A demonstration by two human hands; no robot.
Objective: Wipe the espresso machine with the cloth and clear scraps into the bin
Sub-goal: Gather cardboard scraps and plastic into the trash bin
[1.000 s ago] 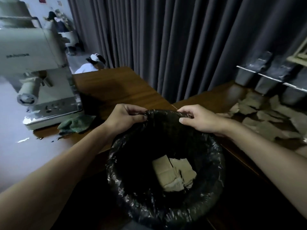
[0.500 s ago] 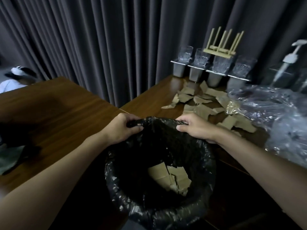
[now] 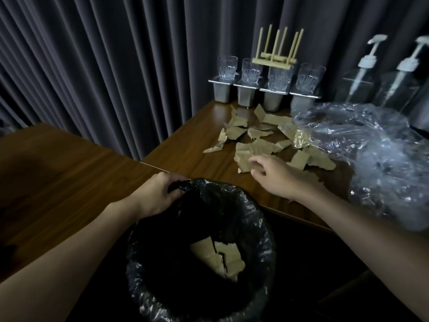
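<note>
Right hand (image 3: 271,175), fingers loose and empty, hovers at the near scraps (image 3: 262,146); a hasty sweep could drop pieces beside the bin (image 3: 267,249).

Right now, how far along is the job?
Done: a few cardboard pieces lie in the bin. In hand: the left hand grips the black liner at its rim; the right hand, fingers loose, hovers at the nearest scrap on the table. Left: most scraps, plus crumpled clear plastic, are on the table. Espresso machine and cloth are out of view, so wiping can't be judged.
</note>
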